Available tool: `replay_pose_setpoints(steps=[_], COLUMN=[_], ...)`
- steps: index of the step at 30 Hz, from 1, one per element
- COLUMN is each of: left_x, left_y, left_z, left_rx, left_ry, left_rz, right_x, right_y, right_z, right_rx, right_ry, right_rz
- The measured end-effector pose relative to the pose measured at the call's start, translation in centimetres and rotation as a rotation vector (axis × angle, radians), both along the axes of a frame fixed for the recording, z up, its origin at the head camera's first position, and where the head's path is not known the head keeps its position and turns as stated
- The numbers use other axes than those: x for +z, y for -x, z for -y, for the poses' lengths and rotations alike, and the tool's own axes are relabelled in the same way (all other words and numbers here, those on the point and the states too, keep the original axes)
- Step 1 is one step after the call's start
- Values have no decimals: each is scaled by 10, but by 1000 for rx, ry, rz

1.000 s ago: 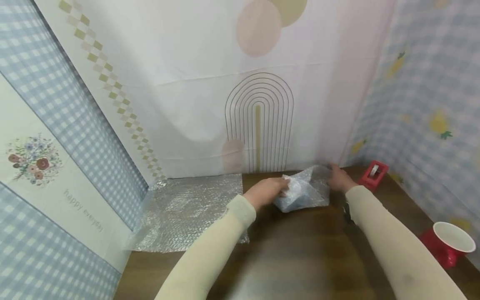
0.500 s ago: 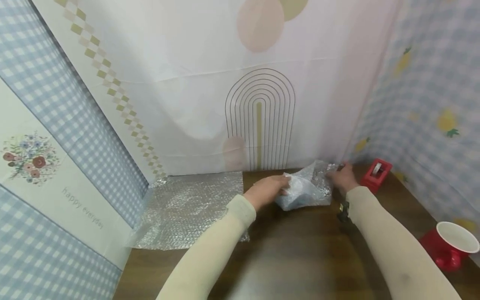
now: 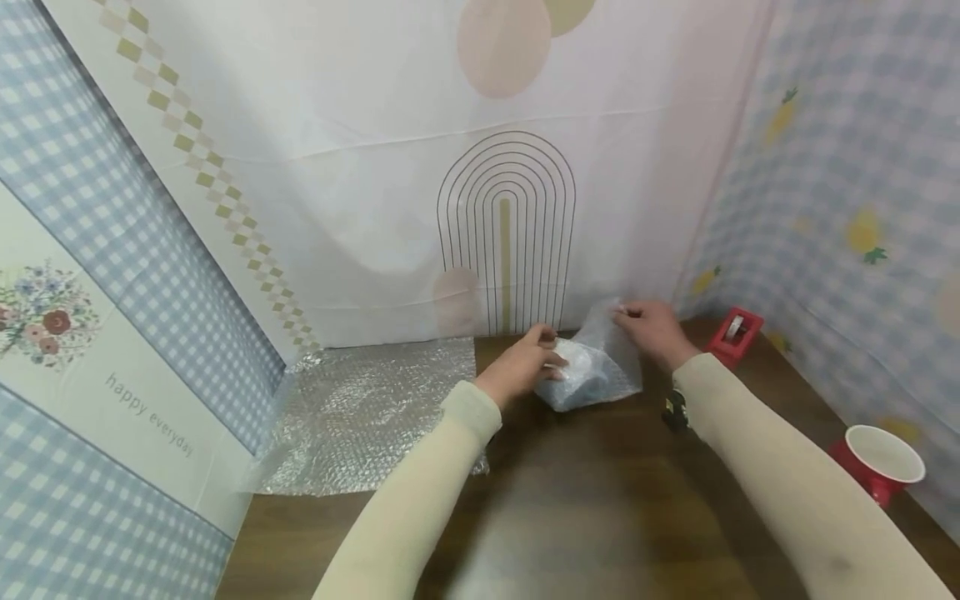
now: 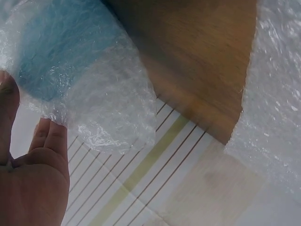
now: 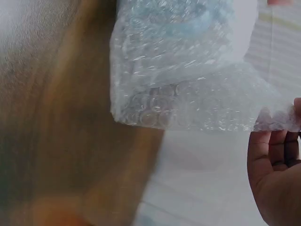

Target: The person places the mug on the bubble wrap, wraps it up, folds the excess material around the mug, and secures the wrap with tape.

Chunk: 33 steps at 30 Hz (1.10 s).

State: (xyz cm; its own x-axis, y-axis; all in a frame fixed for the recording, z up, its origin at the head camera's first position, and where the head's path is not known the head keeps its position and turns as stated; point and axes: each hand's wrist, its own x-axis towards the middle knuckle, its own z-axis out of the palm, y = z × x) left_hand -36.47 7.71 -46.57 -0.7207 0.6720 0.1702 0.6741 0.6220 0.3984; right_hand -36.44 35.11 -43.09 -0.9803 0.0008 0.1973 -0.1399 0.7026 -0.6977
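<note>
Right hand (image 3: 652, 327) pinching clear bubble-wrap flap (image 3: 600, 329)

Translucent bubble-wrap bundle (image 3: 588, 379), light blue showing through, sits toward back of dark brown wooden surface (image 3: 592, 525), between hands. Right grip: thumb and fingers closed on flap, which is raised off bundle. Left hand (image 3: 517, 364) at bundle's left side, thumb and fingers spaced apart, fingertips at the wrap; can't tell if that grip is firm. Flat clear bubble-wrap sheet (image 3: 360, 417) lies left. Red tape dispenser (image 3: 724, 353) beyond right hand; red mug with white interior (image 3: 883, 457) farther right, nearer the person.
</note>
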Motion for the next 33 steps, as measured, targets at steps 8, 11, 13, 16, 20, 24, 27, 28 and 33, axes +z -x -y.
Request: replay_pose_setpoints(steps=[8,11,13,16,20,24,27,28,33], left_x=[-8,-10,-12,-14,-14,-13,-11,-10,-4], left_y=[4,4,4,5,6,8,10,10,13], left_z=[5,6,7,7,8,7,6,5,4], left_rx=[-3,11,39,93,118,103,88,86,74], left_ry=[-23,-51,-95,-166,-176,-107,-57,-38,39], left_rz=[-6,-17,8,60,89,55,18,2,-86], right_x=[5,0,-4,-9,-12,-13,-13,-12,-4], right_y=[-11,-13,-13,-11,-13,-17,-18,-18,-21], right_z=[44,53,56,58,61,62,61,59,50], right_rx=[239,275,308,370,416,429,459,476,471], right_ry=[-160,-165,-178,-209,-281,-351,-401,-416,-399], right_rz=[-14,45,41,35,29,17,2,-9,62])
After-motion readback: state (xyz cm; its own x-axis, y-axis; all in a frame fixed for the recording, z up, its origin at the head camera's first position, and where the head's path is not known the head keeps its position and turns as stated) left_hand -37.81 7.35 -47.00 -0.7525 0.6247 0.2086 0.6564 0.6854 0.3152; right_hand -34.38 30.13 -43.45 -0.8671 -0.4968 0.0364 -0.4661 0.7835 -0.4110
